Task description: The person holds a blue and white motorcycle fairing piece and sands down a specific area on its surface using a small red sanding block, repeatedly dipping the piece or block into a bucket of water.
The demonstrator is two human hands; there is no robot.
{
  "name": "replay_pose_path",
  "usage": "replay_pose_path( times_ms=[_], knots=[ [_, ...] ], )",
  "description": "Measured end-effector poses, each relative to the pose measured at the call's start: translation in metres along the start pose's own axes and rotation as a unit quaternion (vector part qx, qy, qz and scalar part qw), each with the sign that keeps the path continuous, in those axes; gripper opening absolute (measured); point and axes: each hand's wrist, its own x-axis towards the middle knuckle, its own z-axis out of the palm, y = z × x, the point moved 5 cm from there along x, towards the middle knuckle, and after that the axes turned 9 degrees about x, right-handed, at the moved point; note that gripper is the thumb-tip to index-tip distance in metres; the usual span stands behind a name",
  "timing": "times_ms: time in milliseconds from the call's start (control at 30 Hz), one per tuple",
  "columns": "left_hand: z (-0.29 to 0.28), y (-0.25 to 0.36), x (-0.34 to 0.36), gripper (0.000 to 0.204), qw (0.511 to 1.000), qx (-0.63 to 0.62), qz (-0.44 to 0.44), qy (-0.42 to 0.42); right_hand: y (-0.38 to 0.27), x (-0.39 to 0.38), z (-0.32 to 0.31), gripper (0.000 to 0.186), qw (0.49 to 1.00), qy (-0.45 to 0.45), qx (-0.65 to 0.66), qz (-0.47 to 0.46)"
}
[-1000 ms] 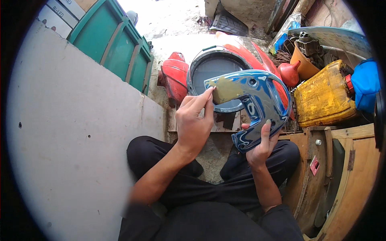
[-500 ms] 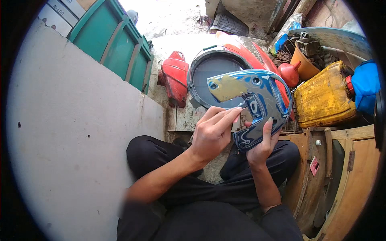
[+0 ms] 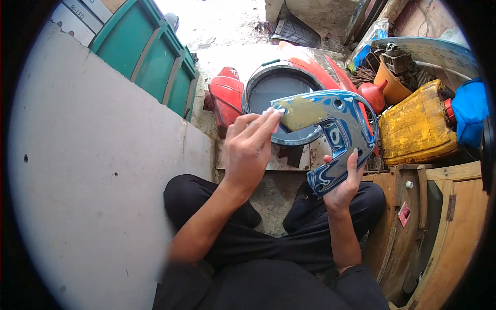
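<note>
A glossy blue curved motorcycle fairing panel (image 3: 358,122) is held up in front of me, tilted, with a dull tan patch (image 3: 302,112) over its left arm. My right hand (image 3: 342,192) grips its lower end, thumb on the face and the other fingers mostly hidden behind. Pinched in my left hand (image 3: 248,150) is a small pinkish sheet (image 3: 276,127), mostly covered by the fingers; its kind is not clear. Those fingertips touch the panel's left tip, beside a screw hole. Just behind the panel stands a black-rimmed bucket (image 3: 247,106) of greyish water.
Red fairing pieces (image 3: 227,97) lie left of the bucket and behind it. To the right are a red funnel (image 3: 373,95), a yellow jerrycan (image 3: 418,126) and a wooden cabinet (image 3: 467,212). A white wall panel (image 3: 113,206) and green crate (image 3: 142,57) bound the left.
My left hand has moved left and away from me, from the panel's inner corner to its left tip. My right hand and the panel have shifted slightly right.
</note>
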Motion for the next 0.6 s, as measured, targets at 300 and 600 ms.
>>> replay_pose_path(
  times_ms=[300, 600],
  knots=[
    [0.003, 0.018, -0.004, 0.037, 0.996, -0.042, 0.037, -0.066, -0.009, 0.014, -0.010, 0.037, 0.998, 0.034, 0.045, 0.007],
    [-0.010, -0.014, 0.001, 0.024, 0.987, -0.077, -0.140, 0.017, -0.005, 0.007, -0.007, 0.036, 0.999, -0.004, 0.021, 0.029]
  ],
)
